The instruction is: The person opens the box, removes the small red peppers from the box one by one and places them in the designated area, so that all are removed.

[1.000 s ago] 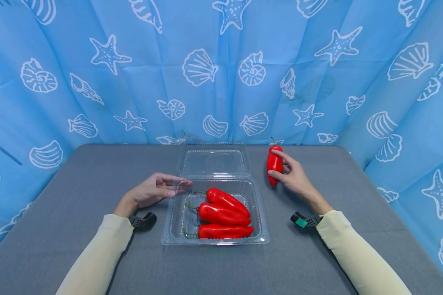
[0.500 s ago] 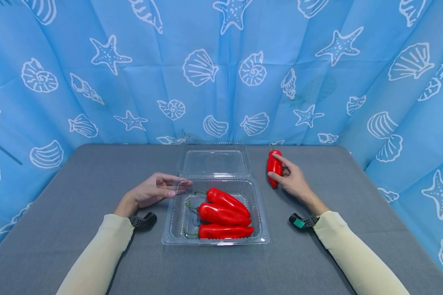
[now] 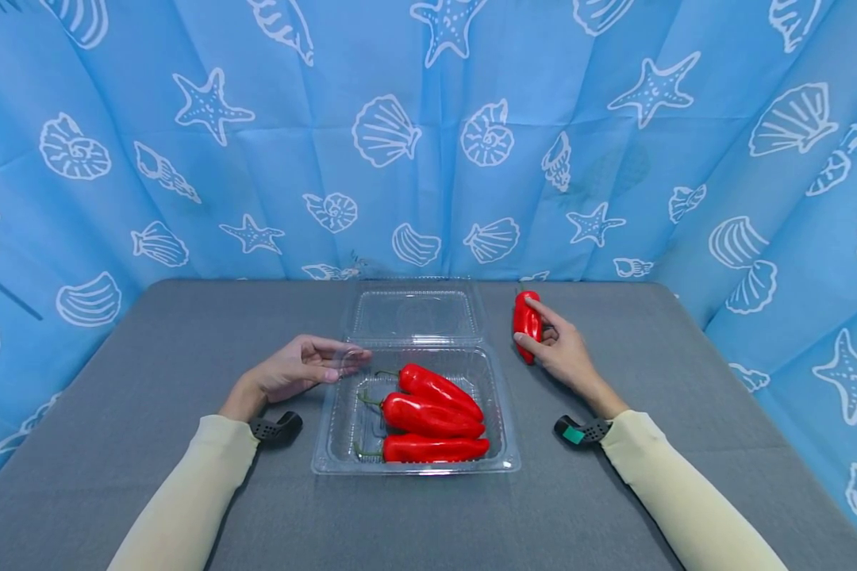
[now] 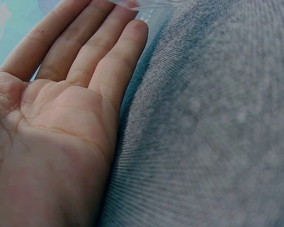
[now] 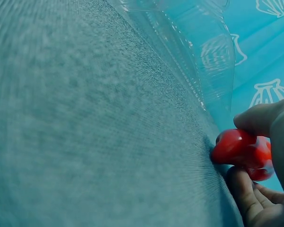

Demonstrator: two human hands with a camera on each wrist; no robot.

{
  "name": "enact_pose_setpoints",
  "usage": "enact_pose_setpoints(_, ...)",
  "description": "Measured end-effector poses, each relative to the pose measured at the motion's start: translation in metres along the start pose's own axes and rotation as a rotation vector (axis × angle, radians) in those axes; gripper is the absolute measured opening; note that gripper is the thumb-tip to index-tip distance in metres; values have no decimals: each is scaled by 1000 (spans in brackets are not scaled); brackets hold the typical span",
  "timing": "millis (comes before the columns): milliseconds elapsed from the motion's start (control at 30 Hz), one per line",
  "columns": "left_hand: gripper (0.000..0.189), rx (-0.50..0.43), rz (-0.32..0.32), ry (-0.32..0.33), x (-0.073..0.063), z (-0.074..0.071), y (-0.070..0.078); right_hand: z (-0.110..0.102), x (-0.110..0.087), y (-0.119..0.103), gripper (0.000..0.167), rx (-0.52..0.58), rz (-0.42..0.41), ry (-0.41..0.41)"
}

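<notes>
A clear plastic clamshell container [image 3: 507, 456] rests mid-table with its lid folded back. Inside its tray lie three red peppers [image 3: 434, 416], their green stems pointing left. My left hand [image 3: 293, 369] is at the container's left wall, fingers extended; the left wrist view shows its bare palm [image 4: 52, 142] and the fingertips by clear plastic. Right of the lid, my right hand [image 3: 567, 354] holds another red pepper [image 3: 526, 321] between thumb and fingers, the stem toward the back. In the right wrist view the held pepper [image 5: 236, 146] is at the tabletop; I cannot tell whether it is lifted.
The open lid [image 3: 414, 313] extends toward the back edge of the grey cloth-covered table [image 3: 186, 349]. A blue curtain [image 3: 428, 190] with white shell and starfish prints hangs behind and at the sides. Black bands sit on both wrists.
My right hand has drawn the held pepper slightly toward me, then a little left. The left hand, the container and the peppers inside it stay as they were.
</notes>
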State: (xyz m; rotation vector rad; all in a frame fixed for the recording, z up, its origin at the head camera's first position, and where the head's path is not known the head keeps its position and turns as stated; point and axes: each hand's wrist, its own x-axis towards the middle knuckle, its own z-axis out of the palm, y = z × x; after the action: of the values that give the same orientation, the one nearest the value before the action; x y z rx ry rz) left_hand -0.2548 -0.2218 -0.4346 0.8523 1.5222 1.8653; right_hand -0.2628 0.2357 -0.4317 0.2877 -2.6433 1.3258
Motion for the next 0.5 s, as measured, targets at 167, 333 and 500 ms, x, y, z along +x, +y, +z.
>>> enact_pose_setpoints(167,49,10,3,-4,0,-1,-1,1,0,1,64,-9,-7,1)
enact_pose_setpoints(333,48,17,6,-6,0,-1,-1,1,-1,1,63,-28,-6,-2)
enact_pose_setpoints(500,48,27,-3,8,1,0,-1,2,-1,2,63,-37,-23,8)
